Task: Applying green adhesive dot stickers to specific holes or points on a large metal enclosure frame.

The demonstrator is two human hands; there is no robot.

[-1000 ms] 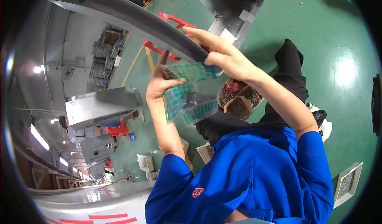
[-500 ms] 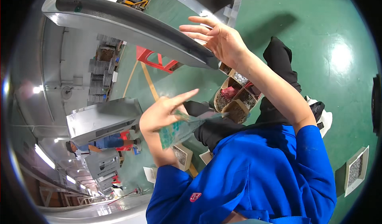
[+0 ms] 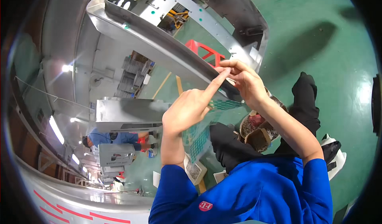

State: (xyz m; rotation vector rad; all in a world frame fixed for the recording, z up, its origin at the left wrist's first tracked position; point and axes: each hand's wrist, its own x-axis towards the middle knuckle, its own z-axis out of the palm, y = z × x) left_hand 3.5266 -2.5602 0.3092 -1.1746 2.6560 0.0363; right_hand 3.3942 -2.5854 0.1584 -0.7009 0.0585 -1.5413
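Observation:
A large bare-metal frame [image 3: 143, 44] with a channel-shaped rim slants across the upper middle, one corner reaching my hands. My left hand [image 3: 189, 108] has its index finger stretched out. Its other fingers are curled on a clear sheet of green dots [image 3: 199, 142], which hangs below and partly under the hand. My right hand [image 3: 250, 84] is bent over the frame's edge, its fingers drawn in against my left index fingertip. Whether a small dot sits between the fingertips is hidden. One green dot [image 3: 126, 25] shows on the rim farther left.
Cardboard boxes of small metal parts [image 3: 258, 139] stand by my legs. A red plastic stool [image 3: 205, 52] is behind the frame. Another tray of parts [image 3: 193, 171] lies left of my knee. Farther left, a person in blue [image 3: 101, 138] works among metal housings [image 3: 127, 111].
My hands have come together at the frame's edge. My right hand, spread before, has its fingers drawn in, and my left index finger has moved up to them with the sheet. The view has shifted.

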